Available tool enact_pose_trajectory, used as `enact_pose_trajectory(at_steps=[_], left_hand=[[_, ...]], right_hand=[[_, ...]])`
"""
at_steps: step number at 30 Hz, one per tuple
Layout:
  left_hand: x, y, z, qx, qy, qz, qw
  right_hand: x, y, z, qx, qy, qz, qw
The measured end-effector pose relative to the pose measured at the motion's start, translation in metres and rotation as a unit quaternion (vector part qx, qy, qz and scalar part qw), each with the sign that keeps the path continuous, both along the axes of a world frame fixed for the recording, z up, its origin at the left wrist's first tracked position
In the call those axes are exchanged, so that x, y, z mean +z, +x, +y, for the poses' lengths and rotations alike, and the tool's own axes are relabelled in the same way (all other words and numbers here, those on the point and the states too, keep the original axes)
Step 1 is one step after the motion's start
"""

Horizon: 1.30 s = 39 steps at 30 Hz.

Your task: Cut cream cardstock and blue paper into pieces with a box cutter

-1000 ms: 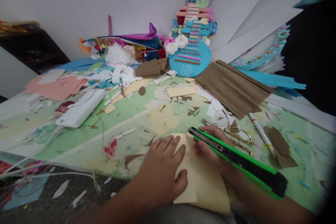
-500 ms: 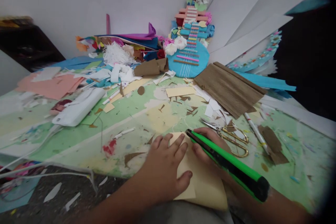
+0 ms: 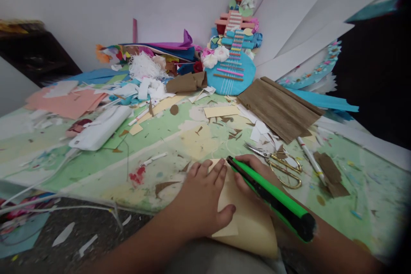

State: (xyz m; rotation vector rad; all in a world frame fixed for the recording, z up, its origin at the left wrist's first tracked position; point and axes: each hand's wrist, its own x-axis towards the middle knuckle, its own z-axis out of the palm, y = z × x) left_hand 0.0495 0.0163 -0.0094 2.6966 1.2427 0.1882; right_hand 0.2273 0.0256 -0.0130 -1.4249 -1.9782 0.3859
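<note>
My left hand lies flat with its fingers stretched out, pressing on a cream sheet of paper. A smaller cream piece lies over that sheet, partly under my left palm. In my right hand is a green and black utility knife. Its narrow front end points at the paper, close beside my left fingertips. Whether the blade is out I cannot tell. Part of my right hand is hidden behind the knife. Gold-handled scissors lie half open just right of my right hand.
Brown paper and a white pen lie to the right. A blue paper guitar shape leans on the wall. A white power strip or power bank with a cable is at left. Paper scraps litter the green table cover.
The knife's rear end has swung a little left and down, while its front end stays near the same spot. My left hand keeps its place on the paper. The view shifted slightly.
</note>
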Motion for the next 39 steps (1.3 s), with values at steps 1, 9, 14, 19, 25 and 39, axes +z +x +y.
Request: enact_pose_trajectory(at_steps=[1, 9, 14, 19, 25, 39], left_hand=[[0.0, 0.0, -0.0001, 0.0, 0.001, 0.0, 1.0], [-0.0003, 0.0006, -0.0008, 0.002, 0.001, -0.004, 1.0], [-0.0001, 0.0008, -0.0009, 0.002, 0.0, -0.007, 1.0], [0.0029, 0.0012, -0.0011, 0.003, -0.003, -0.007, 1.0], [0.0029, 0.0017, -0.0007, 0.004, 0.002, -0.002, 1.0], [0.0013, 0.0, -0.001, -0.005, 0.007, 0.002, 1.0]], right_hand=[[0.0012, -0.0007, -0.0002, -0.001, 0.004, -0.003, 1.0], [0.0098, -0.0025, -0.0037, 0.0, -0.011, 0.016, 1.0], [0.0107, -0.0032, -0.003, -0.006, -0.052, -0.002, 0.999], [0.0091, -0.0048, -0.0019, -0.001, -0.021, -0.014, 1.0], [0.0109, -0.004, -0.0023, 0.002, -0.053, 0.001, 0.999], [0.0073, -0.0043, -0.0062, -0.029, -0.021, 0.042, 0.999]])
